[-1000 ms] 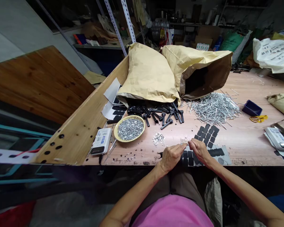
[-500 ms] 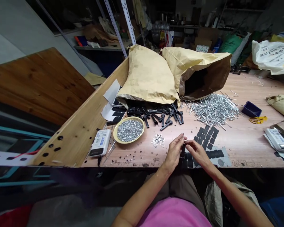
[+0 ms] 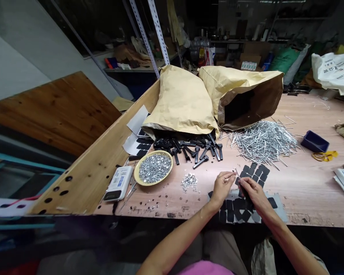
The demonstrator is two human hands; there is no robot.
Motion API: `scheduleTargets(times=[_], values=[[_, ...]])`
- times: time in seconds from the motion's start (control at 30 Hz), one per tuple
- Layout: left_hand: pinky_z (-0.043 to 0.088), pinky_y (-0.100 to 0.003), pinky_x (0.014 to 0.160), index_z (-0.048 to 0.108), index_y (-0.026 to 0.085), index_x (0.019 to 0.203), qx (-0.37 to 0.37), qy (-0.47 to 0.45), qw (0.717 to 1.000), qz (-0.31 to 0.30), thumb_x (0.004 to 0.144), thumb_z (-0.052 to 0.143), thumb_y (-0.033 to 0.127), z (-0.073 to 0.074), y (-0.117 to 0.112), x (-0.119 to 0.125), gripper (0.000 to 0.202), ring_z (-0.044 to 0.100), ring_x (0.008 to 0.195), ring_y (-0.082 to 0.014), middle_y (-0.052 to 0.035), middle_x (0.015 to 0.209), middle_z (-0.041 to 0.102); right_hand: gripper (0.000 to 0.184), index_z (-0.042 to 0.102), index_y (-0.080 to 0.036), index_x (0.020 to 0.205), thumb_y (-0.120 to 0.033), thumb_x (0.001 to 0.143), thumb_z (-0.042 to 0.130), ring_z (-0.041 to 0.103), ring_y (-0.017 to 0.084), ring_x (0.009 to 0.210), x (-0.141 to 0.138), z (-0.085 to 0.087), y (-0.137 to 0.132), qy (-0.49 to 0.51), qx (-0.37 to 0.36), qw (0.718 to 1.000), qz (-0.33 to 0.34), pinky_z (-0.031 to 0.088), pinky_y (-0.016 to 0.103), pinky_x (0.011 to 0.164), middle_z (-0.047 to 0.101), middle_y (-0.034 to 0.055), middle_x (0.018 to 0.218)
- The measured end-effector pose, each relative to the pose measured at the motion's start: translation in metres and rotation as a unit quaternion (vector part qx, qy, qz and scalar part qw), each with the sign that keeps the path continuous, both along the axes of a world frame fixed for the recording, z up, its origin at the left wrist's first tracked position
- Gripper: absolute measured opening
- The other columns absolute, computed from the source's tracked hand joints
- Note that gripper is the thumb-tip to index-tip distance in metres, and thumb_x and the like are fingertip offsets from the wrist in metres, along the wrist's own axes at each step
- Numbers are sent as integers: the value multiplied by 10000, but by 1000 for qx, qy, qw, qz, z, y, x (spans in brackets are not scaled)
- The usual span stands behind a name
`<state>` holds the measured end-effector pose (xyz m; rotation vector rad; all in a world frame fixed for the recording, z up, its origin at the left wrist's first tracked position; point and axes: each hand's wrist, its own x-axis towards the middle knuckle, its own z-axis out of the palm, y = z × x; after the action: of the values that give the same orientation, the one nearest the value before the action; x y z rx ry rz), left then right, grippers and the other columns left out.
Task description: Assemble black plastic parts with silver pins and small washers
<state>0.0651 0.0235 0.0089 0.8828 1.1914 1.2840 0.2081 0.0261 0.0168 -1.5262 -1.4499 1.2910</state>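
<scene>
My right hand [image 3: 252, 193] is closed round a black plastic part [image 3: 249, 202], mostly hidden under the fingers. A thin silvery pin [image 3: 236, 172] shows just beyond its fingertips. Beside it, my left hand [image 3: 223, 188] has thumb and fingers pinched together; whatever they hold is too small to make out. Beneath both hands lies a grey sheet [image 3: 281, 206] with black pads [image 3: 231, 205] on it, and more loose black pads [image 3: 258, 172] lie just behind. Left of the hands is a small heap of metal washers [image 3: 189, 181].
A yellow bowl [image 3: 135, 176] of small metal pieces stands at left by a white device [image 3: 120, 183]. Black plastic parts [image 3: 200, 162] spill below a paper sack [image 3: 186, 99]. Metal pins [image 3: 266, 139] are piled near a blue tray [image 3: 315, 142]. A wooden side board [image 3: 83, 183] edges the table.
The hands have moved slightly apart, and the black part now sits in my right hand instead of between both. A silvery pin now shows at the fingertips. The camera view has shifted.
</scene>
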Motion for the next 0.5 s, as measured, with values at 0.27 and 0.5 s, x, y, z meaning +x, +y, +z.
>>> scheduleTargets(times=[0.27, 0.5], values=[[470, -311, 862, 719, 189, 953, -8, 149, 988, 26, 806, 553, 202, -11, 22, -38, 222, 610, 1005, -192, -76, 1039, 682, 209, 607, -201, 772, -187, 890, 435, 501, 201, 785, 89, -34, 61, -515, 352, 777, 84, 385, 276, 628, 601, 80, 836], [468, -337, 875, 710, 180, 983, -34, 167, 985, 38, 793, 568, 284, -18, 15, -48, 259, 630, 1001, -213, -91, 1063, 692, 268, 594, -169, 771, -79, 899, 377, 474, 179, 717, 118, -52, 65, -561, 422, 684, 197, 397, 274, 610, 552, 64, 760]])
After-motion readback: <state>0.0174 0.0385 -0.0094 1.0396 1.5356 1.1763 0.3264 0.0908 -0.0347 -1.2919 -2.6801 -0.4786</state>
